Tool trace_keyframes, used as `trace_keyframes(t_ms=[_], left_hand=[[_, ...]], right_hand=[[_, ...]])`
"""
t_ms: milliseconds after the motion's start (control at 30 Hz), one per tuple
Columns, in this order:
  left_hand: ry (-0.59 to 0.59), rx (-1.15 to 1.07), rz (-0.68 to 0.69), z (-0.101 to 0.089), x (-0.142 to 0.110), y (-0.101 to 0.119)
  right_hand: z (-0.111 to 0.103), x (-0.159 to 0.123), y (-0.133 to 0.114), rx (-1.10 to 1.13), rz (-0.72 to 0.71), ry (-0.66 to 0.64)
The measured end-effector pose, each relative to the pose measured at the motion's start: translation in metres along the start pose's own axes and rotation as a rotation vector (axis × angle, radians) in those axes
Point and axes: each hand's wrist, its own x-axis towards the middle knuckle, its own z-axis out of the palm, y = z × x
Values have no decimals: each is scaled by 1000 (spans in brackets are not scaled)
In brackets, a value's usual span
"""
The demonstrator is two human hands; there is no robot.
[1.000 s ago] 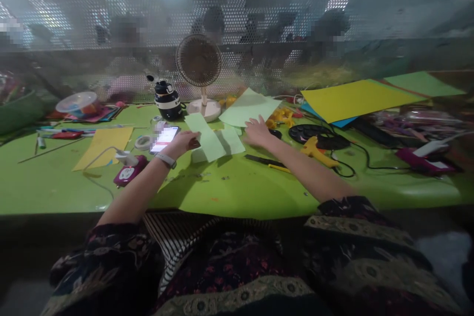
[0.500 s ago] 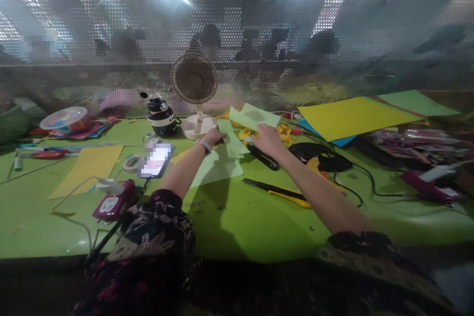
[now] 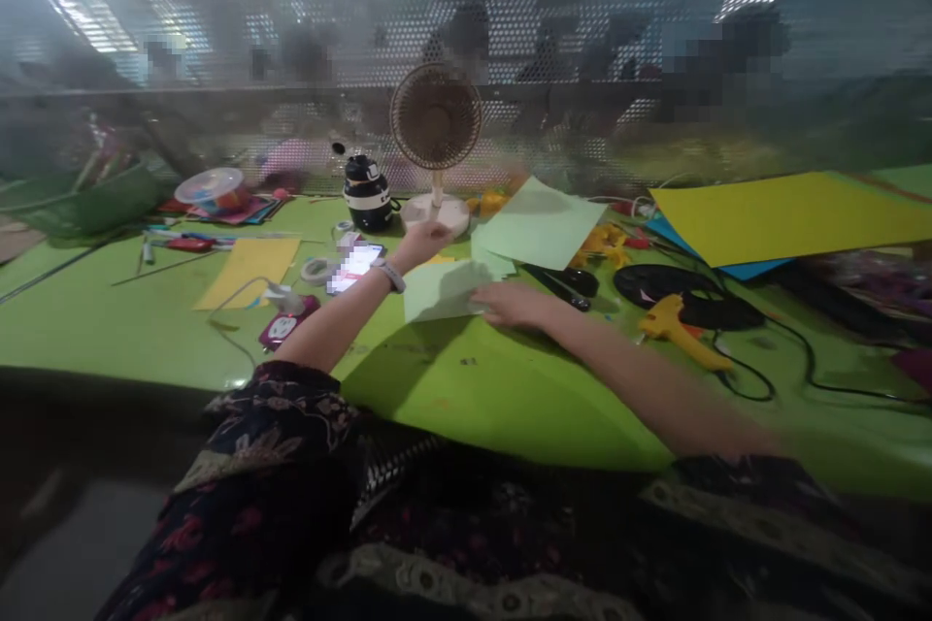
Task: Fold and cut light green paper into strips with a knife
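My left hand point(image 3: 426, 245) reaches to the front of the white fan base point(image 3: 455, 216). Its fingers look curled together, and whatever they hold is hidden. My right hand point(image 3: 514, 304) has its fingertips closed on the right edge of a pale green paper sheet point(image 3: 441, 291), which lies on the green table. Behind the right hand rests a second pale green sheet point(image 3: 546, 223), tilted over other papers. A long black tool point(image 3: 560, 286) lies partly under it. Right of my right forearm lies a yellow glue gun point(image 3: 677, 330).
A desk fan point(image 3: 437, 116) and a black bottle point(image 3: 368, 196) stand at the back. A phone point(image 3: 356, 269), a tape roll point(image 3: 318, 271) and a purple socket block point(image 3: 287, 322) lie left. Yellow sheets point(image 3: 786, 213) and a cable point(image 3: 808, 359) are on the right.
The view has shifted, so things appear farther right. My right hand has left the raised green sheet and come nearer, onto the lower one. The yellow cutter has gone from sight.
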Motion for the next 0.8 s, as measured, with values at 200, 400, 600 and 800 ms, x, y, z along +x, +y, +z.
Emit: trace_keyframes(t_ms=[200, 400, 600, 800], left_hand=[[11, 28, -9, -48, -83, -10], [74, -9, -345, -68, -122, -18], [-98, -382, -513, -58, -126, -24], [-63, -522, -422, -46, -123, -38]], right_hand=[[-12, 23, -28, -87, 92, -16], [-30, 11, -44, -142, 189, 46], [-23, -10, -76, -23, 155, 104], [8, -25, -73, 115, -67, 188]])
